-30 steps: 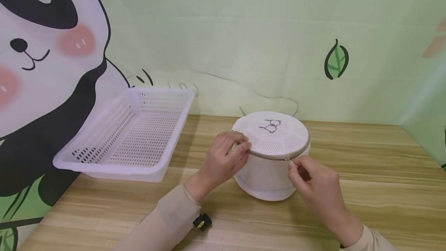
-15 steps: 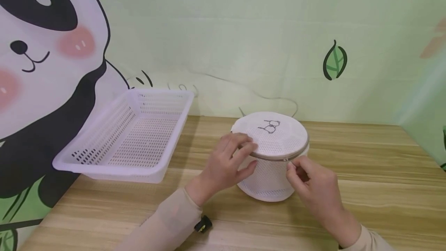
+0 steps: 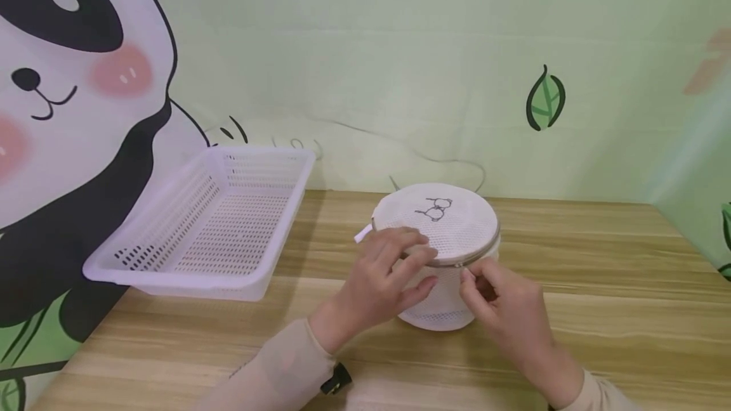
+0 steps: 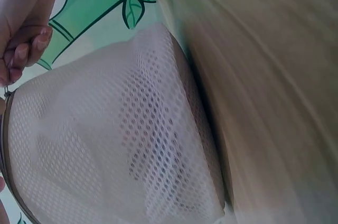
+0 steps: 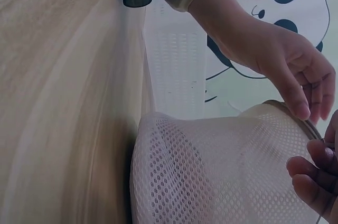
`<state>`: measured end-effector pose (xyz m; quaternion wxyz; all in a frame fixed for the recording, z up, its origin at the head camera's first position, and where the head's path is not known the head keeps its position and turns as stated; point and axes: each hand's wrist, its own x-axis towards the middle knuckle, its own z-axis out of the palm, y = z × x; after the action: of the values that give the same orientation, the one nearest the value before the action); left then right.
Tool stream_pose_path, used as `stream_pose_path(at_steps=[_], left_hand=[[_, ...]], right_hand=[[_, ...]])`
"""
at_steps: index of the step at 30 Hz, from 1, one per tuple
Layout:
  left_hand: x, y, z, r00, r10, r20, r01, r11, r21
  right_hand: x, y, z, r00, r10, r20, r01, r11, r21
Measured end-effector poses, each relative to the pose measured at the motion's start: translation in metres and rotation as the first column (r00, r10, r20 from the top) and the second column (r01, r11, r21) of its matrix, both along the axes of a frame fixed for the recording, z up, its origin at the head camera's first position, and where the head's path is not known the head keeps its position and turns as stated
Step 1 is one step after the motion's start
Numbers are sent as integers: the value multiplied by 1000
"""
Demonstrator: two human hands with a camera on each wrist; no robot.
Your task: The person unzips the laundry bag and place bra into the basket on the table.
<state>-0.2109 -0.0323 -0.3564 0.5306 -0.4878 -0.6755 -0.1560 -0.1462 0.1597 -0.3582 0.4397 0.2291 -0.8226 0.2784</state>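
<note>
Farthest left of both hands' fingers, a panda with pink cheeks is printed on the pale green wall. Nearer, but well apart from the left fingers, a pale plastic basket with slotted sides and floor sits on the wood-grain counter. Back from the left fingers, toward the wearer, come a beige sleeve and a small black device at its cuff. Just past the left fingers, on their left, a white tab sticks out from the side of a round white mesh bag.

The left hand is at the bag's front left, its fingers apart and gently bent. The fingertips lie over the edge of the lid; the thumb is spread away below them, and whether it touches the bag I cannot tell. The bag stands upright on the counter between the two sets of fingers, lid over its top. Beyond the left fingertips the lid carries a dark line drawing. A brownish zip runs round the rim, from behind the left fingers past the right ones.

The right hand is at the bag's front right, its thumb and forefinger clamped on the small zip pull. Farther right and beyond those fingers, a green leaf is printed on the wall.
</note>
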Motion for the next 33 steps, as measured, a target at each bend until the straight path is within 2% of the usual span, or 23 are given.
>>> stream_pose_path(at_steps=[5, 13, 33], left_hand=[[3, 2, 0, 1000, -18, 17, 18, 1000, 4], [4, 5, -2, 999, -11, 32, 11, 1000, -2], [1, 4, -8, 1000, -6, 16, 6, 1000, -11]], right_hand=[[3, -5, 0, 1000, 3, 15, -3, 1000, 4], [6, -11, -2, 1000, 7, 17, -7, 1000, -10], [8, -20, -7, 995, 98, 19, -98, 995, -15]])
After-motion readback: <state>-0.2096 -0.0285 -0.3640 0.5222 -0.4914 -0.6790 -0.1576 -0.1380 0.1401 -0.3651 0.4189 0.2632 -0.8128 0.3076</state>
